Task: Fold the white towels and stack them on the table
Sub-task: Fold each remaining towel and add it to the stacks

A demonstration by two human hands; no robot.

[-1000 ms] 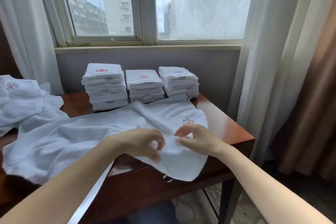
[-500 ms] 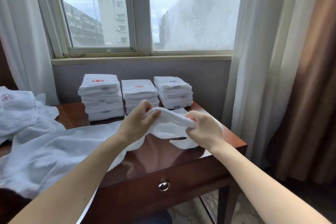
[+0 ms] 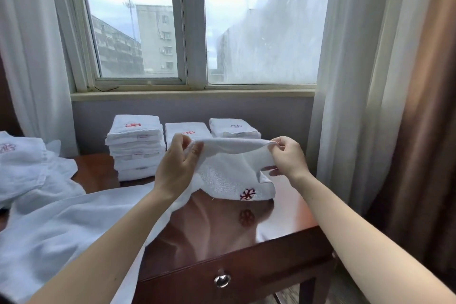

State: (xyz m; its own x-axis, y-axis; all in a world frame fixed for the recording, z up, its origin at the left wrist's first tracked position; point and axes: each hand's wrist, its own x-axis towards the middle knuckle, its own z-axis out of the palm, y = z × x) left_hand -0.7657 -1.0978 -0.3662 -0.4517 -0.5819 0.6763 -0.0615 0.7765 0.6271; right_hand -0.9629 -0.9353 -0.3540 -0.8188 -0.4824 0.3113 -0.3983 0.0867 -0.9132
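Noting table [image 3: 283, 229], glossy wood, bearing everything. Working on towel [image 3: 229, 173]: lying spread from 9 o'clock toward centre and spilling over the near edge at 7 o'clock. Holding its right end lifted off the wood, probably so that end can be carried over for a fold. Noting unfolded pile [image 3: 29, 168] sitting at 9 o'clock, likely as supply within reach. Noting folded stacks [image 3: 137, 148], three in a row at 12 o'clock by the wall, away from the folding area. Gripping the lifted edge with left hand [image 3: 175, 168], fingers curled round the cloth. Pinching the same edge toward 3 o'clock with right hand [image 3: 288, 158], thumb against forefinger, stretching it taut between the two. Showing red emblem [image 3: 247, 194] on the hanging corner.
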